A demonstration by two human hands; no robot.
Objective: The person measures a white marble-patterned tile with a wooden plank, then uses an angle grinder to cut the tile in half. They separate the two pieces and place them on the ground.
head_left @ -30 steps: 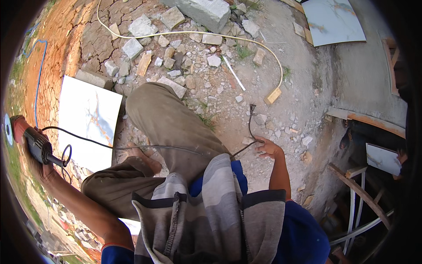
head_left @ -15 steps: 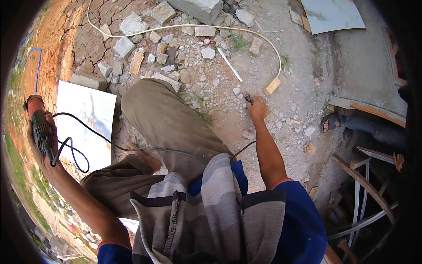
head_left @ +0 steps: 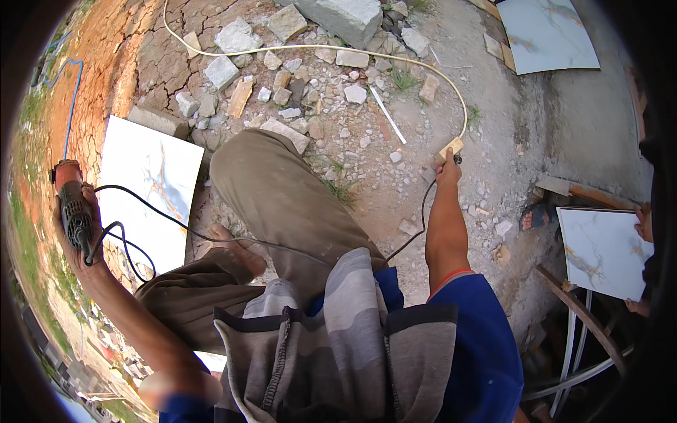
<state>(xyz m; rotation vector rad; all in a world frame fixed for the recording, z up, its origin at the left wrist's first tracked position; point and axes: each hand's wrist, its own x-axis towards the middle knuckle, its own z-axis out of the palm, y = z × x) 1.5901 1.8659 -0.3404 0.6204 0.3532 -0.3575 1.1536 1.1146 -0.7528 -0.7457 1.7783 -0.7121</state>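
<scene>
My left hand (head_left: 76,229) is wrapped round an angle grinder (head_left: 72,204) with a red head and dark body, held out at the left. Its black cord (head_left: 211,240) loops below the handle and runs across my thigh to my right hand (head_left: 447,168). That hand is closed on the cord's black plug (head_left: 458,160), against a cream extension socket (head_left: 451,147) on the ground. The fingers hide most of the plug, so I cannot tell whether it sits in the socket. A glossy marbled white tile (head_left: 151,183) lies beside the grinder.
Stones and rubble (head_left: 282,92) cover the ground ahead, crossed by the socket's pale cable (head_left: 310,47). Another marbled tile (head_left: 550,35) lies far right. Nearer, a person's hand (head_left: 643,223) holds a third tile (head_left: 603,250) above wooden pieces (head_left: 582,310). A blue cord (head_left: 74,106) trails off left.
My right hand has moved forward and right with the plug, reaching the extension socket. A tile has come up in the other person's hands at the right. My left hand still holds the grinder.
</scene>
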